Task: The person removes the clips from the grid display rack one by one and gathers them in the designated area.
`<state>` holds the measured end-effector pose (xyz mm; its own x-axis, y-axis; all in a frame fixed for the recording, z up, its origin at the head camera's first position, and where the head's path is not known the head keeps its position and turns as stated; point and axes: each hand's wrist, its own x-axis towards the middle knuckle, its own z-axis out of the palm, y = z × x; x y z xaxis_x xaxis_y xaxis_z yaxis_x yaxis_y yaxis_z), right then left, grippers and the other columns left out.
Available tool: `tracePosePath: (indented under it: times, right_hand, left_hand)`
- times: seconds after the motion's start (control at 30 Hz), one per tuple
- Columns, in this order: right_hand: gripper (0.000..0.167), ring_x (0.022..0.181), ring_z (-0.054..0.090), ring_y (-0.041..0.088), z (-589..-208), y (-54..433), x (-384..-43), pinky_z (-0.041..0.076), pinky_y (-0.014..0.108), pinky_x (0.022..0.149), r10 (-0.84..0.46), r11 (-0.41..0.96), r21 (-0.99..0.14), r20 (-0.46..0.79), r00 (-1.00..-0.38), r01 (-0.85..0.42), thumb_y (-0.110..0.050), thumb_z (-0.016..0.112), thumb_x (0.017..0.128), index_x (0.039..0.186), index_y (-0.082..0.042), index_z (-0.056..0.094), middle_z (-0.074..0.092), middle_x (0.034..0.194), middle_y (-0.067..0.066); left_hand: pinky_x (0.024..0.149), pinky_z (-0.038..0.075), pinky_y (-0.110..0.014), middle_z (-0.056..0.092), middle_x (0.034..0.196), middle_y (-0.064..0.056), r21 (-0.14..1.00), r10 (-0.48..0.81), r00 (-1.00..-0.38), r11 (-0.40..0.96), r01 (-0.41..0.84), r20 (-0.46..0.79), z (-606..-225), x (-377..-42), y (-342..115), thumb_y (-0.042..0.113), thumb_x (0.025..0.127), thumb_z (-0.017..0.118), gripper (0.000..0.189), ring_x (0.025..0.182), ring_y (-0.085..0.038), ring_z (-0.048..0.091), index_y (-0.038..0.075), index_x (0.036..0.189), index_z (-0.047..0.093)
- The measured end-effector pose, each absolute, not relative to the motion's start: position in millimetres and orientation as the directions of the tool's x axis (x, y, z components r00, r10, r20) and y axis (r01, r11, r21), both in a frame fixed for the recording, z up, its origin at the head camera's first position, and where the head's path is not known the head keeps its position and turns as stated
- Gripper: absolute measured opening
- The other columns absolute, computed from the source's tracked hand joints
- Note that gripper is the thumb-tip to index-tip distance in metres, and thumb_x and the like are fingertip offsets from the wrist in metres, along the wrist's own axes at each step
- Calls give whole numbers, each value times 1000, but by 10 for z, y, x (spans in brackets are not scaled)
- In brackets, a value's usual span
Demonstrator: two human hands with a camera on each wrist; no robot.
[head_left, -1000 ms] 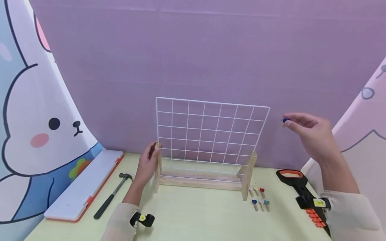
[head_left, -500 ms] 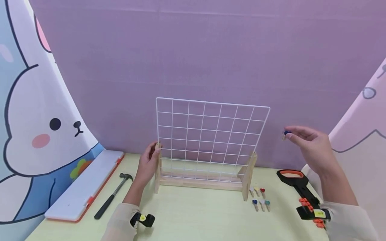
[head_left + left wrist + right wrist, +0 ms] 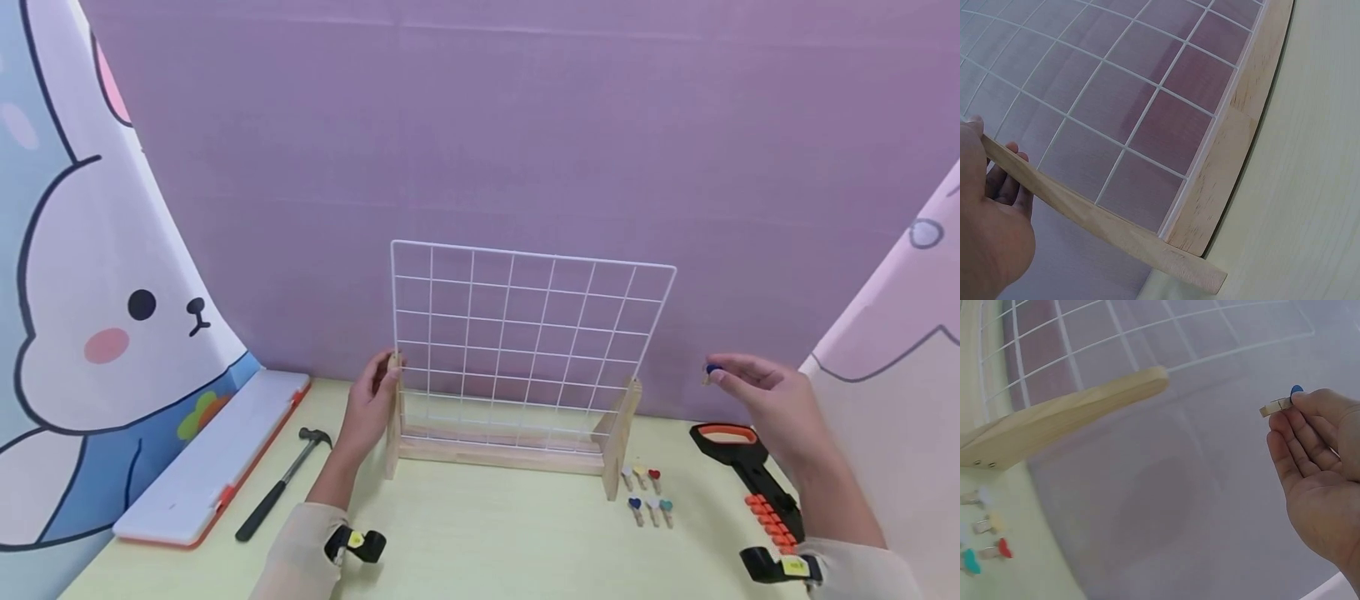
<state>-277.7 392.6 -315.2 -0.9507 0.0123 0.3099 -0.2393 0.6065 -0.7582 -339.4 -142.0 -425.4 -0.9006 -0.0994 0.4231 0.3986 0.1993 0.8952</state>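
Note:
A white wire grid point(image 3: 528, 329) stands upright in a wooden stand point(image 3: 498, 454) in the middle of the table. My left hand point(image 3: 369, 408) grips the top of the stand's left upright point(image 3: 1079, 209), thumb on one side and fingers behind. To the right of the grid, in the air, my right hand point(image 3: 776, 408) pinches a small wooden clothespin point(image 3: 1277, 406) with a blue heart on its end. The thumb and index finger hold it at the heart; its wooden tip points toward the grid. No clips hang on the wires.
Several heart clothespins point(image 3: 654, 512) lie in two rows right of the stand. A hammer point(image 3: 283, 485) and a white case with orange latches point(image 3: 213, 467) lie at left. A black and orange tool point(image 3: 742, 458) lies at right, partly behind the right forearm. A purple cloth point(image 3: 525, 125) hangs behind.
My right hand has come down with the blue-heart clothespin, staying right of the grid. The left hand keeps its grip on the upright. The head view has shifted slightly.

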Motion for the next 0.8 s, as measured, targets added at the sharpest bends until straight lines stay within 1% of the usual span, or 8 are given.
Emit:
tracePosePath:
  times: [0.07, 0.1, 0.13, 0.33, 0.53, 0.63, 0.7, 0.8]
  right_hand:
    - [48, 115, 50, -14, -3256, 3930, -2786, 42, 9, 91, 7, 600, -763, 306, -952, -241, -41, 64, 102, 139, -10, 63, 63, 118, -31]
    - [47, 112, 52, -14, -3315, 3932, -2797, 43, 6, 85, 10, 604, -760, 310, -951, -242, -40, 64, 102, 138, -10, 63, 63, 117, -33]
    - [46, 109, 53, -15, -3372, 3934, -2805, 45, 6, 83, 16, 603, -762, 310, -951, -238, -40, 64, 102, 137, -10, 65, 62, 115, -34]
    - [45, 98, 60, -13, -3666, 3942, -2816, 50, 10, 79, 72, 583, -797, 245, -967, -159, -44, 65, 101, 133, -13, 68, 63, 108, -36]
    - [47, 100, 58, -18, -3863, 3948, -2798, 45, 7, 80, 80, 576, -808, 209, -975, -126, -45, 65, 100, 134, -12, 68, 71, 106, -29]
    - [42, 101, 59, -18, -3989, 3969, -2790, 46, 6, 82, 67, 532, -833, 221, -973, -153, -37, 67, 101, 132, -9, 69, 72, 106, -29]
    - [36, 101, 62, -14, -4085, 3994, -2792, 48, 6, 84, 47, 457, -870, 233, -971, -186, -27, 68, 102, 130, -5, 69, 72, 107, -27]
    - [31, 100, 63, -13, -4211, 4032, -2788, 48, 6, 85, 38, 424, -884, 237, -971, -199, -20, 67, 102, 128, -4, 70, 71, 107, -27]
  left_hand:
    - [92, 46, -11, 61, 144, -12, 896, -105, -900, 200, 397, 422, -4257, -3396, -1418, 37, 110, 48, 47, 123, -23, 56, 12, 150, 48]
    - [92, 46, -11, 61, 144, -13, 894, -105, -899, 202, 400, 425, -4257, -3397, -1417, 37, 110, 48, 47, 123, -23, 56, 12, 150, 48]
    - [92, 46, -11, 61, 144, -13, 894, -107, -898, 202, 400, 426, -4257, -3398, -1416, 37, 110, 48, 47, 123, -23, 56, 12, 150, 49]
    - [93, 46, -11, 62, 144, -13, 894, -105, -899, 203, 399, 425, -4258, -3405, -1415, 36, 110, 49, 47, 126, -23, 56, 11, 150, 49]
    - [102, 48, -24, 61, 146, -12, 897, -106, -905, 219, 384, 413, -4239, -3391, -1415, 37, 110, 47, 48, 129, -24, 56, 12, 152, 47]
    - [101, 48, -20, 61, 146, -13, 897, -104, -903, 209, 389, 416, -4232, -3391, -1412, 36, 110, 48, 47, 128, -21, 55, 12, 151, 47]
    - [98, 47, -13, 61, 145, -12, 898, -104, -903, 203, 391, 417, -4231, -3386, -1409, 36, 110, 48, 47, 125, -17, 55, 12, 151, 48]
    - [94, 45, -9, 61, 145, -11, 898, -104, -904, 203, 389, 415, -4234, -3381, -1411, 37, 110, 48, 47, 123, -15, 55, 12, 151, 48]
